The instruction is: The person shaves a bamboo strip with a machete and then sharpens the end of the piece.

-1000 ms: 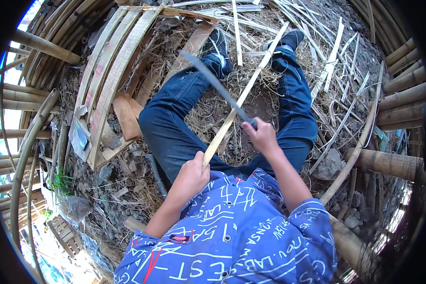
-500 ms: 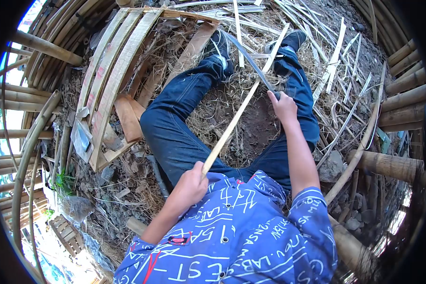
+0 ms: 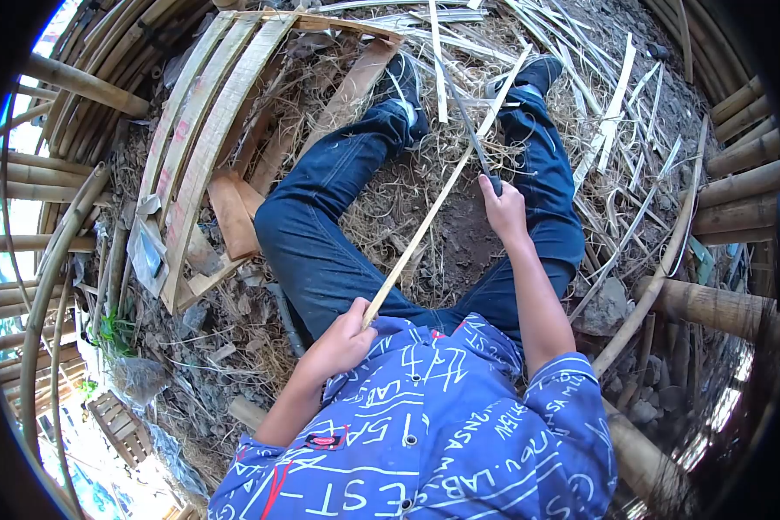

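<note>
**Blade on the far part of a bamboo strip, with much cut bamboo already on the ground**

Whole bamboo poles [image 3: 711, 299] ring the frame at the left and right edges. A rack of curved bamboo slats [image 3: 204, 130] leans across the upper left. Across the top and upper right, the ground litter [image 3: 611, 113] is thick with pale slivers and dry shavings. Judged from this, a good deal of cutting is already done here, while the poles at the edges are uncut.

The person sits at the centre of the frame in a blue printed shirt [image 3: 425, 433]. The legs in jeans [image 3: 321, 225] are spread toward the top of the frame.

Between the legs runs the bamboo strip [image 3: 425, 225], a long thin lath. It slants from just below centre up to the top, slightly right of the middle, and its far end lies among the litter near a shoe [image 3: 533, 74].

The knife [image 3: 470, 130] has a long dark blade. It crosses the strip in the upper centre, well past the strip's middle, so only the farthest stretch seems left under the blade. I cannot tell from here how clean the nearer stretch is.

The right hand [image 3: 503, 208] is clenched round the knife handle, right of centre. The left hand [image 3: 342, 342] is closed on the strip's near end, just below centre against the shirt.
</note>
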### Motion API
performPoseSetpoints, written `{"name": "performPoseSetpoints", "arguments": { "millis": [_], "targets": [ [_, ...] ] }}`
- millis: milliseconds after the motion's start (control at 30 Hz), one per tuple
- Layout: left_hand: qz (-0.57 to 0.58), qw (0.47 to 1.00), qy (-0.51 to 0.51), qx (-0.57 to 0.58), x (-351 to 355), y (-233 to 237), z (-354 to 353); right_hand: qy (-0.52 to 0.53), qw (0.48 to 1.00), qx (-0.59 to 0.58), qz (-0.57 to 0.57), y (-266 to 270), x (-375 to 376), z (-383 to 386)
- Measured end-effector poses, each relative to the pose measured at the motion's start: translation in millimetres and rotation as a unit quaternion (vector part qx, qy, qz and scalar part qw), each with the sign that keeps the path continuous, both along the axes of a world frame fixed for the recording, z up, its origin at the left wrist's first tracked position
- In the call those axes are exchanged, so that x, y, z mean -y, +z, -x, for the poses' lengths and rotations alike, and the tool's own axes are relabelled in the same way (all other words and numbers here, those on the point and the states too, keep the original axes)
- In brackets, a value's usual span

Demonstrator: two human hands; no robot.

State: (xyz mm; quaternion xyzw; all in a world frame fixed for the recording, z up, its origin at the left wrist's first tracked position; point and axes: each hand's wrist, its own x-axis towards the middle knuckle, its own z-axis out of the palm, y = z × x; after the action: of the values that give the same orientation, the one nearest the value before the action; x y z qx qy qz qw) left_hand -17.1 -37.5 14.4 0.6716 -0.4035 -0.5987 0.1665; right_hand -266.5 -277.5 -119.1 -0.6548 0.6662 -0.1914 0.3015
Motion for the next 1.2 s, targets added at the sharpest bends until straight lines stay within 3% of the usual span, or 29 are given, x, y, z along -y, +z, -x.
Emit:
{"name": "performPoseSetpoints", "arguments": {
  "millis": [67,100,133,167,233,267,300,400,567,633,767,833,900,1100,1200],
  "targets": [
    [0.015,1.000,0.014,-0.014,-5,-6,1,-0.048,0.971,0.190,-0.135,-2,-5,-5],
    [0.034,0.999,0.028,-0.026,-6,-10,0,-0.046,0.971,0.189,-0.137,8,-12,-11],
    [0.049,0.998,0.012,-0.029,-6,-15,-4,-0.091,0.900,0.323,-0.277,20,-21,-17],
    [0.050,0.998,0.013,-0.029,0,-11,-8,-0.132,0.790,0.442,-0.403,32,-30,-23],
    [-0.113,0.963,0.101,-0.221,12,1,-18,-0.103,0.776,0.448,-0.432,44,-51,-34],
    [-0.159,0.929,0.137,-0.306,13,-4,-27,-0.090,0.798,0.428,-0.414,42,-60,-35],
    [-0.157,0.929,0.137,-0.306,15,-6,-33,-0.076,0.784,0.438,-0.432,38,-68,-34],
    [-0.225,0.814,0.197,-0.498,16,-10,-41,-0.044,0.805,0.419,-0.418,35,-93,-34],
    [-0.220,0.764,0.224,-0.564,7,-21,-32,-0.049,0.771,0.474,-0.422,45,-117,-29],
    [-0.155,0.911,0.142,-0.355,8,-31,-28,-0.064,0.772,0.479,-0.413,53,-120,-28],
    [-0.120,0.969,0.115,-0.180,1,-49,-23,-0.052,0.776,0.487,-0.397,57,-123,-19],
    [-0.135,0.972,0.120,-0.148,2,-47,-23,-0.046,0.795,0.470,-0.380,58,-124,-15],
    [0.015,0.993,0.006,0.114,4,-36,-18,-0.043,0.798,0.467,-0.378,60,-125,-13],
    [0.031,0.960,-0.106,0.256,3,2,-12,-0.038,0.810,0.455,-0.369,61,-128,-16],
    [0.030,0.962,-0.044,0.269,4,0,-10,-0.040,0.813,0.454,-0.363,60,-130,-14]
  ]
}}
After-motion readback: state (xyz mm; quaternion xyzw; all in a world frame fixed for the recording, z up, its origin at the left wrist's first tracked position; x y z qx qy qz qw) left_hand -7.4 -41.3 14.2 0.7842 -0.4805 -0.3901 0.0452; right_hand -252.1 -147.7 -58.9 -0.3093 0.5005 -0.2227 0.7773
